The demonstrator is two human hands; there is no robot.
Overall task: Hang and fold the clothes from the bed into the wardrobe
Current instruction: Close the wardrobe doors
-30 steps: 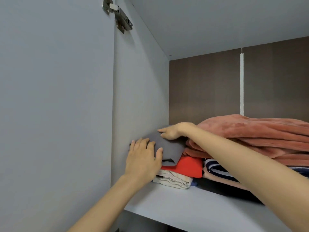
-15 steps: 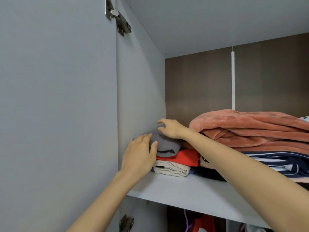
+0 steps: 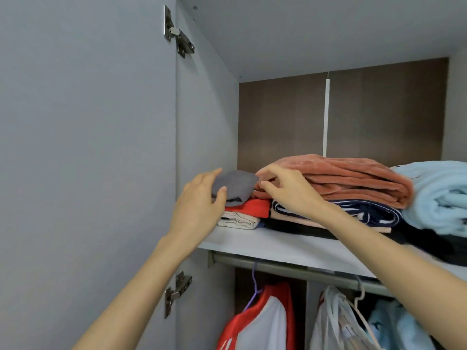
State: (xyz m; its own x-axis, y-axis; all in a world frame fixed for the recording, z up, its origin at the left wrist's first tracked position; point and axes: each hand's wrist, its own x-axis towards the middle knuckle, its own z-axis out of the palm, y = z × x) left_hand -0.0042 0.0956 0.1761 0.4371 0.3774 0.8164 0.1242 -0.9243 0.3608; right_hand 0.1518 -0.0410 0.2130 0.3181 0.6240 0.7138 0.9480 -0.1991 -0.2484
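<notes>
Right hand (image 3: pixel 285 192) lifted off grey garment (image 3: pixel 236 185), fingers loosely curled, empty; left hand (image 3: pixel 199 203) grips its left edge.

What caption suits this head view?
Left hand cups a folded grey garment atop a shelf stack; right hand beside it.
</notes>
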